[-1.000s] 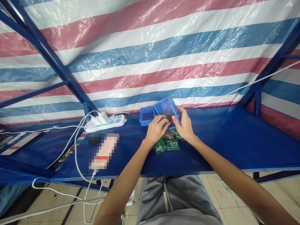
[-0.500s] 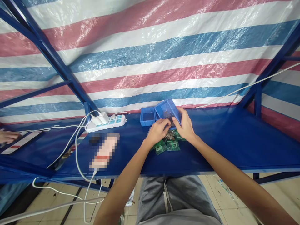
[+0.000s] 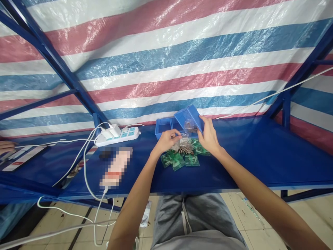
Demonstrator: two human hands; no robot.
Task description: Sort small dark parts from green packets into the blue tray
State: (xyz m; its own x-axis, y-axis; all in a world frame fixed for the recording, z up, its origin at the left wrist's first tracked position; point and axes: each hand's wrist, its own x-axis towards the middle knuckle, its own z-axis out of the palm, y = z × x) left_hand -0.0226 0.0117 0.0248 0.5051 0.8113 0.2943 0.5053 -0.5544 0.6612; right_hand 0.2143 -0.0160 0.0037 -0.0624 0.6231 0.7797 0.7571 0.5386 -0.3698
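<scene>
My right hand (image 3: 209, 136) grips the side of a blue plastic bin (image 3: 195, 117), which is tilted with its open side toward my left hand. Clear plastic packets (image 3: 189, 125) show at the bin's lower edge. My left hand (image 3: 168, 140) is closed, thumb and fingers pinching the edge of a clear plastic bag (image 3: 182, 139). Just below lies a heap of small brownish pieces (image 3: 185, 149), apparently in clear bags. Green packets (image 3: 178, 162) with small pale parts inside are spread around the heap on the blue table (image 3: 247, 156).
A second blue bin (image 3: 163, 127) stands left of the tilted one. Farther left lie a white power strip (image 3: 117, 136) with chargers and a blurred-out phone on a white cable (image 3: 104, 191). Another person's hand (image 3: 7, 147) is at the far left. Striped sheeting hangs behind.
My left hand has moved away from the tilted bin, down and left, with a clear bag in its fingers. The bin has risen slightly, and more clear-bagged pieces show on the heap.
</scene>
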